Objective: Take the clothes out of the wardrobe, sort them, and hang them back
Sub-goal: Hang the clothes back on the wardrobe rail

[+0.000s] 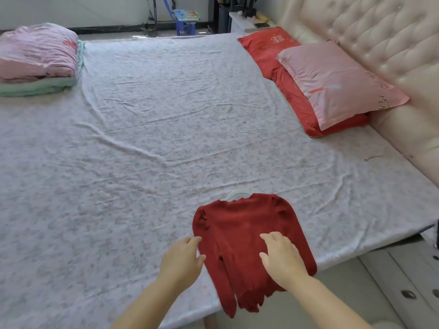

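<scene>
A dark red long-sleeved top lies flat on the near edge of the bed, still on a white hanger whose hook points away from me. Its hem and sleeves hang over the bed's edge. My left hand sits at the top's left side, fingertips touching the sleeve, fingers relaxed. My right hand rests on the lower right of the top with straight, spread fingers. Neither hand grips the cloth.
The bed carries a pale flowered sheet. Folded pink and green quilts lie at the far left. Red and pink pillows lean by the tufted headboard. A white drawer unit stands at the lower right; a blue chair stands beyond.
</scene>
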The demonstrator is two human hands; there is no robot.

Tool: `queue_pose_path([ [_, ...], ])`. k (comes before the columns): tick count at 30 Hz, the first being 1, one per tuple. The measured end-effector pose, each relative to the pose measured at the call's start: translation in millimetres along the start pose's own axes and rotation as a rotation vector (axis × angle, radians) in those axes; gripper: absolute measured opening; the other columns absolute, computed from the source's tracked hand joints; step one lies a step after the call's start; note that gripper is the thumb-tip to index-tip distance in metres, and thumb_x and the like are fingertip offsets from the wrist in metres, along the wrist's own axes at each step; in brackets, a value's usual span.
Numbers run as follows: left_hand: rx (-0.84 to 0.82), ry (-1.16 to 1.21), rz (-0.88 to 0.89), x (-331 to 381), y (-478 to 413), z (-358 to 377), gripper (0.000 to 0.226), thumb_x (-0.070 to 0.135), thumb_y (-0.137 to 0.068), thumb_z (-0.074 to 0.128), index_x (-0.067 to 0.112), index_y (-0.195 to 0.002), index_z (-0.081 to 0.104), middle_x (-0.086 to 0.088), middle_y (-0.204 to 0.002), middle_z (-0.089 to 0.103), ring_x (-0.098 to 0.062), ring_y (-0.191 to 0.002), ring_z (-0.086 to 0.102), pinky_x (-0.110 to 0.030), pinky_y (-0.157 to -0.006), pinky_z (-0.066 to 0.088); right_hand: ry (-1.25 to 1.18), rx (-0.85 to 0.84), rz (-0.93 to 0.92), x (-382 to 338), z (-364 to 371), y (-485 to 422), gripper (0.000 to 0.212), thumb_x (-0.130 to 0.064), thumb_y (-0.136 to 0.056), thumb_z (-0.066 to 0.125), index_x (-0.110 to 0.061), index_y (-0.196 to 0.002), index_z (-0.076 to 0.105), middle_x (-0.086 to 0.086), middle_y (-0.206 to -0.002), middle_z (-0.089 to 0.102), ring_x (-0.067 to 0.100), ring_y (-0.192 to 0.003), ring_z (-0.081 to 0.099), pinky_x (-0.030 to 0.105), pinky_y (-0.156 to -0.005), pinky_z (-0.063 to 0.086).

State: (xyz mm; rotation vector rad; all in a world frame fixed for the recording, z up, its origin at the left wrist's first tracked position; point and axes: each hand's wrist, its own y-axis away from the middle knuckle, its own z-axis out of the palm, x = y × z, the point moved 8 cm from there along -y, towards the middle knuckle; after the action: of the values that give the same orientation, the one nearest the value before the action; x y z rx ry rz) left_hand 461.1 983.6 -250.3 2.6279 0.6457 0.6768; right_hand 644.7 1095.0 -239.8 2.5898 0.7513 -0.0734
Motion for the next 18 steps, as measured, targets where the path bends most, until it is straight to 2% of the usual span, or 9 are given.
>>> queue_pose_path([
  [5, 0.063, 0.058, -0.027, 0.7, -62.9, 5.2, 0.047, 0.034, -0.096, 0.044, 0.022, -0.14, 0.034, 0.005, -0.137, 0.044, -0.013, -0.123, 0.045, -0.026, -0.097, 0.04, -0.035, -0.036, 0.017, 22.8, 8.9, -67.1, 0.048, -0.033, -0.095, 0.045, -0.021, -0.14, 0.033, -0.002, -0.137, 0.04, 0.018, -0.124, 0.04, 0.028, -0.103, 0.033],
  [13, 0.056, 0.067, -0.134, -13.2, -158.7, 54.6, 0.049, 0.034, -0.095, 0.043, 0.023, -0.141, 0.032, 0.006, -0.135, 0.042, -0.012, -0.122, 0.043, -0.024, -0.098, 0.037, -0.069, -0.113, -0.034, 57.2, 56.1, -210.0, 0.048, -0.03, -0.095, 0.046, -0.019, -0.14, 0.033, 0.001, -0.138, 0.039, 0.021, -0.125, 0.04, 0.031, -0.102, 0.034],
  [18, 0.112, 0.136, -0.186, -25.9, -211.6, 96.1, 0.049, 0.033, -0.094, 0.047, 0.022, -0.14, 0.035, 0.006, -0.131, 0.046, -0.012, -0.119, 0.045, -0.026, -0.097, 0.039, -0.079, -0.095, -0.037, 78.4, 93.6, -298.7, 0.039, -0.027, -0.093, 0.049, -0.017, -0.13, 0.043, 0.004, -0.129, 0.046, 0.023, -0.119, 0.044, 0.034, -0.098, 0.039],
])
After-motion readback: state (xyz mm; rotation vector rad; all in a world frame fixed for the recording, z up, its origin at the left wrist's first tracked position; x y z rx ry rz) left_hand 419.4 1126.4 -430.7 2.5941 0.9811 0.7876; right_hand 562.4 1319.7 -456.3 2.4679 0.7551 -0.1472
